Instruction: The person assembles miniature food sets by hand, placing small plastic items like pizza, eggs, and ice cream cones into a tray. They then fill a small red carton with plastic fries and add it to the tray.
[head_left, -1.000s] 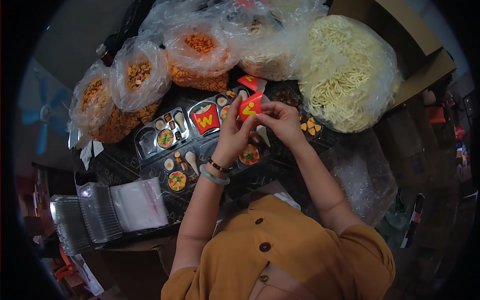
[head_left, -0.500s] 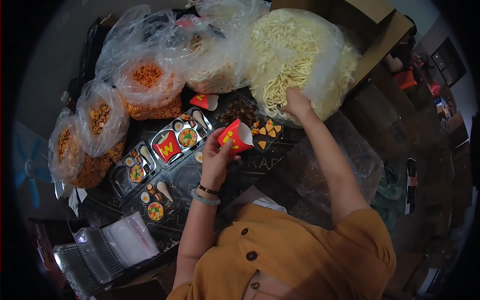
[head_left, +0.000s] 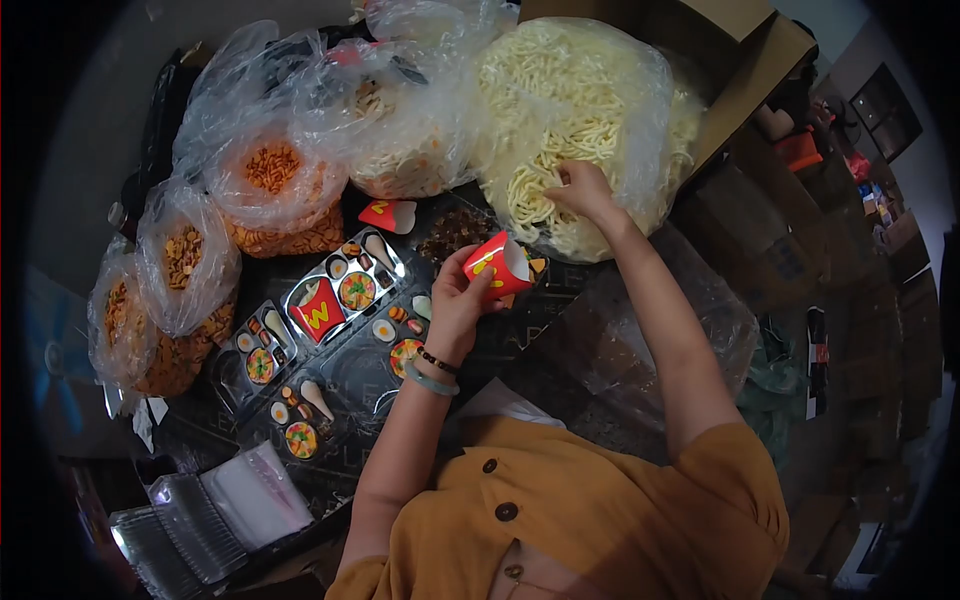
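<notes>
A small red carton with yellow marks [head_left: 497, 262] is held upright in my left hand [head_left: 464, 300], its pale open mouth facing up and right. My right hand [head_left: 584, 190] is at the large clear bag of pale, fry-like sticks [head_left: 545, 110], thumb and fingertips pinched together over the pile; what they hold is too small to tell. Left of the carton, a clear tray [head_left: 318, 300] contains another red carton and small food-like pieces. One more red carton [head_left: 388, 215] lies beyond it, near a pile of brown pieces [head_left: 455, 232].
Open bags of orange pieces [head_left: 272, 170] and whitish pieces [head_left: 400, 165] line the far left. A smaller tray [head_left: 262, 350] and loose pieces [head_left: 300, 440] lie on the dark table cover. Stacked clear packaging [head_left: 180, 530] is at the lower left; a cardboard box [head_left: 750, 80] stands behind the fries bag.
The view has shifted a little. My left hand and its carton have moved right, now covering most of the orange triangular pieces. My right hand has risen slightly from the pale sticks.
</notes>
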